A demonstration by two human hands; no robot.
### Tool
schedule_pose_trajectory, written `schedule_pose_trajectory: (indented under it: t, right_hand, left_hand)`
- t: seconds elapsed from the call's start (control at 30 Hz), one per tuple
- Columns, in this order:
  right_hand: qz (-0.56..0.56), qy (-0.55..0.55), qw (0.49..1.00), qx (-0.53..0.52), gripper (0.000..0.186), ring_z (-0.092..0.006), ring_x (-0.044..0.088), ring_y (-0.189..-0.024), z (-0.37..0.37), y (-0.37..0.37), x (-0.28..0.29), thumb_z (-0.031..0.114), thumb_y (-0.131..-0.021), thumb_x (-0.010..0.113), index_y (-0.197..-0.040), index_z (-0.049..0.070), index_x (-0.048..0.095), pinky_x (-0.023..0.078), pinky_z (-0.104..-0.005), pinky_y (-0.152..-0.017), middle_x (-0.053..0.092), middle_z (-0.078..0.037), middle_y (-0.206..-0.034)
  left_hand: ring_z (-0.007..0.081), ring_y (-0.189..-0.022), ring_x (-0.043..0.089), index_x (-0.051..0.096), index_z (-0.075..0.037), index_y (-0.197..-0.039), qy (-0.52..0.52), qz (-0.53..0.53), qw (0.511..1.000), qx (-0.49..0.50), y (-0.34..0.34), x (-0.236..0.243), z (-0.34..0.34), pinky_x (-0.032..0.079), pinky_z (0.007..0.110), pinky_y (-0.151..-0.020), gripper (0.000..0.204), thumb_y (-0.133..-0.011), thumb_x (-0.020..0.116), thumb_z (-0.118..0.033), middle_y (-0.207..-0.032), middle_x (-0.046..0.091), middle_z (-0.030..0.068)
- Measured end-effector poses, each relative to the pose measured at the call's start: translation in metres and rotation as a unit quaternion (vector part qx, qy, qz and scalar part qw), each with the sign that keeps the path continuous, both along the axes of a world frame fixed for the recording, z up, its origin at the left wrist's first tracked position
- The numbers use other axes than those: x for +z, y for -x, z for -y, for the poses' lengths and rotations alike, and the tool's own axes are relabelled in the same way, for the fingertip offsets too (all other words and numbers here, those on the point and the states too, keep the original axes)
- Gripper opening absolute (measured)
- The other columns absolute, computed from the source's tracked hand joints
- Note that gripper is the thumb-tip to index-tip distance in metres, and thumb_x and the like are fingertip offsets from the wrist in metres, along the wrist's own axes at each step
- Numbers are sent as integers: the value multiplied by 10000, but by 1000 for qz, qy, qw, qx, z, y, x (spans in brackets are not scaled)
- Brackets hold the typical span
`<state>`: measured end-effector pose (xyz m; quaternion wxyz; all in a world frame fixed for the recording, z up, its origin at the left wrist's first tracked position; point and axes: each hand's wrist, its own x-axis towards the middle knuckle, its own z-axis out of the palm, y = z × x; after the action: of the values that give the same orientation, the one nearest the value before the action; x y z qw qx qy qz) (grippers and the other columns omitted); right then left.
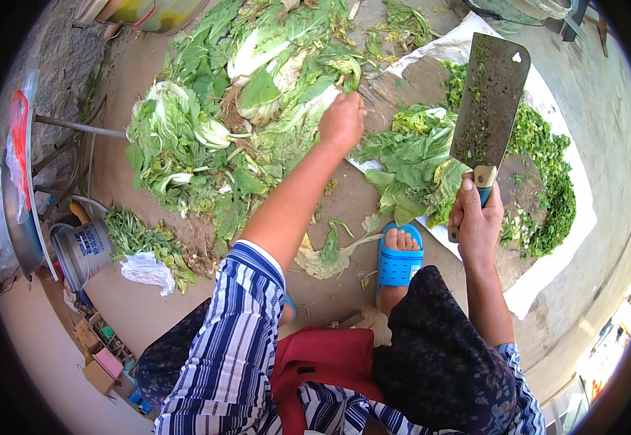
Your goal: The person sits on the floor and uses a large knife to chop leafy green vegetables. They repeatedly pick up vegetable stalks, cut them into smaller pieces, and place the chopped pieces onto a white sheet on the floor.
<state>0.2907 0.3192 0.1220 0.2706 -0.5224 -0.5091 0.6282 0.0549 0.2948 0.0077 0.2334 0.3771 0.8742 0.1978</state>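
Observation:
My right hand [477,214] is closed round the handle of a cleaver [491,101]. Its broad blade points up and away from me, with green bits stuck to it. At the far middle my left hand [343,123] is closed at the edge of a heap of leafy cabbages [257,94]; whatever its fingers hold is hidden. A wilted leaf [348,69] shows just past the fist. Between my hands lies a pile of loose green leaves [413,156]. Chopped greens [551,181] cover much of the wooden board [522,181] beyond the cleaver.
A white sheet [576,203] lies under the board. At left stand a grey bucket [84,250] and metal rods [80,127], near a white plastic bag [147,272]. Loose leaves [330,254] lie by my blue slipper [400,264]. A tub [149,14] stands far left.

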Motion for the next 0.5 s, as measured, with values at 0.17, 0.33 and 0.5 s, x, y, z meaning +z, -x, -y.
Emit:
schedule_pose_trajectory:
  t: [0.17, 0.33, 0.5]
  right_hand:
    - [2, 5, 1000, 2, 146, -44, 409, -423, 6, 3, -1, 170, -919, 522, -957, 34, 484, 322, -199, -378, 460, 17, -594]
    - [-9, 33, 999, -12, 150, -46, 395, -446, 17, 7, -9, 182, -922, 517, -966, 40, 494, 323, -203, -397, 435, 27, -605]
    - [-8, 50, 998, 40, 165, -45, 371, -455, 39, 26, -1, 202, -927, 518, -968, 43, 496, 312, -204, -416, 421, 27, -601]
  left_hand:
    - [294, -844, 556, 523, -19, -1129, -178, -68, 961, 203, 72, 23, 18, 454, 376, -764, 311, -850, 575, -146, -1008, 520, 159]
    - [309, -889, 551, 535, -24, -1096, -164, -40, 969, 180, 50, 31, 83, 446, 381, -792, 313, -804, 616, -103, -1019, 511, 165]
    - [336, -975, 497, 522, -39, -1085, -138, -95, 946, 278, 43, -5, 196, 413, 399, -842, 335, -770, 628, -73, -1016, 497, 155]
